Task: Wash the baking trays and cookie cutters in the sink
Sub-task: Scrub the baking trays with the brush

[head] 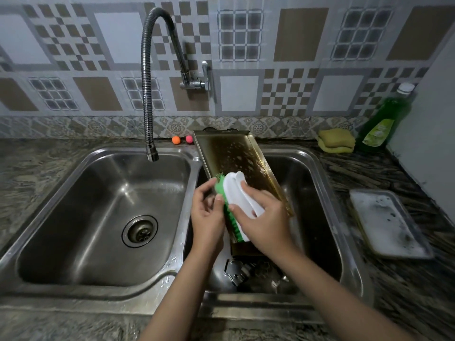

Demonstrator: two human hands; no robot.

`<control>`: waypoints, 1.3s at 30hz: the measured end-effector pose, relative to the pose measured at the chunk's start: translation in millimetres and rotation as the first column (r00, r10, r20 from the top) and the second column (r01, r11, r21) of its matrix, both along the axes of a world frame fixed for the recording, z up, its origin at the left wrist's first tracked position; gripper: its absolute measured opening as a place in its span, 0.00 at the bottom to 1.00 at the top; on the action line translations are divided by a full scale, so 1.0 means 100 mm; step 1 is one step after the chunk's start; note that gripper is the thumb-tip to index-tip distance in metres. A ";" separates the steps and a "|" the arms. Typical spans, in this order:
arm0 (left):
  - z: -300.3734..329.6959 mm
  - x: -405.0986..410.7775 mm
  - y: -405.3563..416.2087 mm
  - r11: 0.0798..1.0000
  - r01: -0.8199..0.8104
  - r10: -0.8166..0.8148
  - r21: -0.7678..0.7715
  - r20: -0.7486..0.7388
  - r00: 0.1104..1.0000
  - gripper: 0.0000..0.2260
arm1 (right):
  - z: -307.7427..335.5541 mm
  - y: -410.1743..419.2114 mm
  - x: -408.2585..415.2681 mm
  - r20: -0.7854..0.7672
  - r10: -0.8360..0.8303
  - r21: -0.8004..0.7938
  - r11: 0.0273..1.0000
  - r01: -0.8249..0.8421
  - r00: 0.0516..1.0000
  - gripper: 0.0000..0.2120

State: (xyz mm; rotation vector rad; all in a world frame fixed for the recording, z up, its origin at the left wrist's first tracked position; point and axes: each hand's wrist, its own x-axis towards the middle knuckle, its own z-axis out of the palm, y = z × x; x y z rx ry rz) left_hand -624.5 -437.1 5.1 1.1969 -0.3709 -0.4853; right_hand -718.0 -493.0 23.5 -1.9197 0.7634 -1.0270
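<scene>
A long golden baking tray leans in the right sink basin, its far end propped on the back rim, flecked with soap. My right hand grips a white scrub brush with green bristles above the tray's lower half. My left hand touches the bristle side of the brush with its fingers and thumb. Metal cookie cutters lie at the bottom of the right basin below the tray. A second, soapy silver tray rests on the counter to the right.
The flexible faucet hangs over the left basin, no water running. A green dish soap bottle and a yellow sponge stand at the back right. Two small balls sit behind the sink divider.
</scene>
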 end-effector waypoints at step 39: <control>0.09 0.08 0.09 0.952 -0.289 0.239 0.099 0.351 0.906 0.18 | -0.28 -0.28 -0.13 0.082 -0.093 0.036 0.995 0.090 0.992 0.21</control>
